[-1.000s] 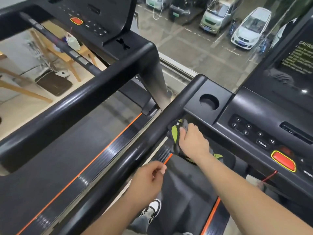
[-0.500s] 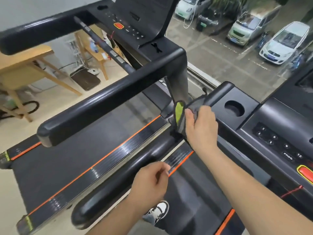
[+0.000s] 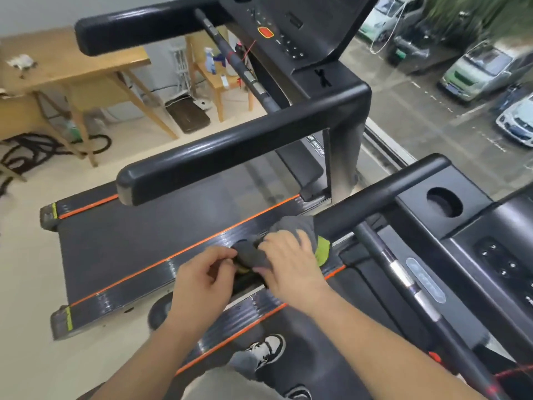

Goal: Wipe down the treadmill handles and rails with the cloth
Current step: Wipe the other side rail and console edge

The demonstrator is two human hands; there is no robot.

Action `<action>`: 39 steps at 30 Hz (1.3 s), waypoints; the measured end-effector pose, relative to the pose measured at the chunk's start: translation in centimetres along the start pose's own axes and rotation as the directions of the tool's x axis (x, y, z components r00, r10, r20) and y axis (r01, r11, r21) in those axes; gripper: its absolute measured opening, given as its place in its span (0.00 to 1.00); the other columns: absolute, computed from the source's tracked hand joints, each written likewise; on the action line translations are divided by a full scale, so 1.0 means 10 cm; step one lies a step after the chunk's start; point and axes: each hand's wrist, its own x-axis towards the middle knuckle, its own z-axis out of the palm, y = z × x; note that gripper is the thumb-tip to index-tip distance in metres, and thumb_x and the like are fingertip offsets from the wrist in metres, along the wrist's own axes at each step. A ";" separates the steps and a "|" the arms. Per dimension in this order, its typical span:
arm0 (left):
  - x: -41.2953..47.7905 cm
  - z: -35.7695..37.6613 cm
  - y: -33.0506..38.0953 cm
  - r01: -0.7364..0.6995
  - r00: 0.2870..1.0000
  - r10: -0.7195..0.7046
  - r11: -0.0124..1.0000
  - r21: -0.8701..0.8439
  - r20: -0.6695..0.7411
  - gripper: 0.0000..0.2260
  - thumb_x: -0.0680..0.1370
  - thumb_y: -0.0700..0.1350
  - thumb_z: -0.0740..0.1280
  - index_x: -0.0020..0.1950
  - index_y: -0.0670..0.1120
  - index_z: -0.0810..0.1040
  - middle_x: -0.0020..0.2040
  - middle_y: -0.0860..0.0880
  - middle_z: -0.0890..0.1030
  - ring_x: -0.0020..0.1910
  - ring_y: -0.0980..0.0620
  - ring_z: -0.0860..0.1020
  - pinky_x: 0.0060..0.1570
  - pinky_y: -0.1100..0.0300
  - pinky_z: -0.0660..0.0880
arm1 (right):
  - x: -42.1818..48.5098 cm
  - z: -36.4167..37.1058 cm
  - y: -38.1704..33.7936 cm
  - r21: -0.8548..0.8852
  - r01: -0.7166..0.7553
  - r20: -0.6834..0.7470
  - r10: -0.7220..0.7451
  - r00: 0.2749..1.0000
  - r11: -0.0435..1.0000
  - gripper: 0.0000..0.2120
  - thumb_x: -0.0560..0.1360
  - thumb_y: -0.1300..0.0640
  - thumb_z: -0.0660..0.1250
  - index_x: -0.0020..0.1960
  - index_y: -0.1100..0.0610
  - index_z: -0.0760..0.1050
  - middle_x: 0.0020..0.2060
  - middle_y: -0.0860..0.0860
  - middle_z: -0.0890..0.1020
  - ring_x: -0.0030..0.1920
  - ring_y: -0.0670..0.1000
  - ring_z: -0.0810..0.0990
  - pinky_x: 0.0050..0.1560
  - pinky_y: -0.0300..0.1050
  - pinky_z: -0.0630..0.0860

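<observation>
Cloth (image 3: 295, 225) lies draped over the left rail (image 3: 375, 197) of the near treadmill, roughly midway along it. It is grey, with a green edge showing on the console (image 3: 476, 215) side. The right hand (image 3: 291, 261) covers it, fingers (image 3: 301, 239) curled down around cloth and rail together. That hold likely makes the fabric hug the round bar rather than skim only its top. The left hand (image 3: 206, 272) sits just beside it, toward the rail's free end. Its thumb and fingers seem to pinch the dark bunched end of the cloth, probably to keep the loose part gathered and off the belt. Blur makes that pinch hard to read exactly.

This looks like a wiping pass along the rail, with both hands steadying the cloth. The pictures cannot show which part of the rail is already clean. The thin crossbar (image 3: 403, 280) with its silver grip plates runs close to the right forearm with no cloth on it, so it seems to be left for later. A second treadmill's rail (image 3: 230, 148) stands well apart to the left.
</observation>
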 end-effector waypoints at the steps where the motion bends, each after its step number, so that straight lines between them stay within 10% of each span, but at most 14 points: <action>1: -0.04 0.01 0.00 0.000 1.000 0.000 1.000 -0.003 0.008 0.14 0.78 0.36 0.68 0.47 0.56 0.85 0.38 0.53 0.85 0.36 0.50 0.82 0.42 0.54 0.80 | -0.02 -0.05 0.27 -0.069 -0.081 -0.045 0.078 0.996 0.994 0.18 0.76 0.43 0.64 0.58 0.54 0.75 0.55 0.52 0.79 0.57 0.59 0.77 0.61 0.61 0.68; 7: -0.28 0.21 -0.04 0.016 0.997 -0.015 1.000 -0.011 0.072 0.15 0.79 0.35 0.68 0.48 0.56 0.84 0.37 0.54 0.84 0.34 0.53 0.81 0.40 0.55 0.80 | 0.05 -0.38 0.90 -0.039 -0.807 -0.121 0.799 0.589 0.589 0.19 0.80 0.48 0.67 0.62 0.60 0.71 0.58 0.61 0.72 0.60 0.66 0.71 0.52 0.66 0.73; 11: -0.43 0.31 -0.03 0.104 0.992 -0.100 0.993 -0.054 0.081 0.14 0.79 0.36 0.68 0.48 0.55 0.84 0.39 0.53 0.85 0.36 0.50 0.82 0.44 0.48 0.82 | 0.01 -0.11 -0.12 -0.004 -0.690 -0.141 0.683 0.717 0.724 0.16 0.75 0.46 0.69 0.55 0.55 0.70 0.52 0.57 0.72 0.52 0.63 0.72 0.42 0.58 0.76; 15: -0.46 0.29 0.12 0.056 0.998 -0.056 0.998 0.008 0.016 0.15 0.77 0.37 0.66 0.45 0.59 0.84 0.40 0.59 0.85 0.40 0.56 0.83 0.45 0.55 0.80 | -0.37 0.15 -0.86 0.360 -0.430 0.176 0.392 0.903 0.828 0.08 0.73 0.55 0.63 0.52 0.48 0.68 0.49 0.47 0.69 0.49 0.54 0.73 0.46 0.46 0.70; 18: -0.48 0.34 0.22 0.041 0.999 -0.042 0.997 -0.072 -0.005 0.15 0.78 0.36 0.67 0.46 0.57 0.84 0.41 0.57 0.85 0.41 0.53 0.83 0.45 0.54 0.80 | -0.46 -0.25 -0.65 0.711 -0.523 0.303 0.466 0.831 0.469 0.10 0.76 0.59 0.67 0.45 0.45 0.68 0.43 0.48 0.75 0.43 0.48 0.74 0.46 0.50 0.72; 21: -0.47 0.60 0.45 0.033 0.997 -0.022 0.989 -0.147 0.077 0.10 0.78 0.39 0.66 0.49 0.53 0.83 0.39 0.54 0.83 0.37 0.54 0.79 0.45 0.57 0.76 | -0.57 -0.67 -0.17 0.753 -0.657 0.455 0.694 0.558 0.035 0.07 0.79 0.51 0.70 0.53 0.50 0.74 0.49 0.52 0.84 0.53 0.51 0.83 0.56 0.50 0.78; 25: -0.53 1.16 0.74 0.040 0.954 0.015 0.983 -0.177 0.300 0.09 0.73 0.50 0.68 0.53 0.55 0.81 0.47 0.53 0.83 0.44 0.56 0.80 0.49 0.62 0.76 | -0.85 -1.27 0.34 0.852 -0.321 0.523 0.667 0.531 -0.412 0.19 0.83 0.50 0.65 0.68 0.60 0.76 0.62 0.63 0.82 0.64 0.65 0.81 0.68 0.65 0.74; 30: -0.69 1.80 1.21 0.241 0.642 -0.030 0.956 -0.165 0.766 0.06 0.81 0.44 0.71 0.55 0.53 0.77 0.44 0.64 0.86 0.49 0.63 0.84 0.47 0.71 0.77 | -1.48 -1.80 0.66 0.780 0.000 0.570 0.710 0.413 -0.626 0.26 0.85 0.48 0.59 0.75 0.65 0.71 0.70 0.66 0.75 0.71 0.67 0.74 0.76 0.65 0.65; 33: -0.79 2.10 1.44 0.291 0.336 0.012 0.950 -0.116 0.942 0.13 0.82 0.50 0.70 0.66 0.50 0.80 0.60 0.52 0.86 0.61 0.54 0.83 0.63 0.54 0.78 | -1.79 -2.08 0.76 0.795 0.146 0.495 0.770 0.403 -0.588 0.33 0.84 0.38 0.56 0.74 0.64 0.72 0.69 0.64 0.77 0.68 0.64 0.76 0.74 0.62 0.67; 39: -1.12 2.75 1.71 0.069 0.112 0.028 0.997 -0.036 0.993 0.17 0.75 0.50 0.78 0.63 0.53 0.82 0.57 0.52 0.87 0.59 0.51 0.84 0.60 0.53 0.78 | -2.41 -2.34 0.74 0.886 0.170 0.372 0.879 0.299 -0.432 0.36 0.75 0.38 0.72 0.75 0.58 0.72 0.69 0.62 0.78 0.69 0.62 0.77 0.69 0.59 0.75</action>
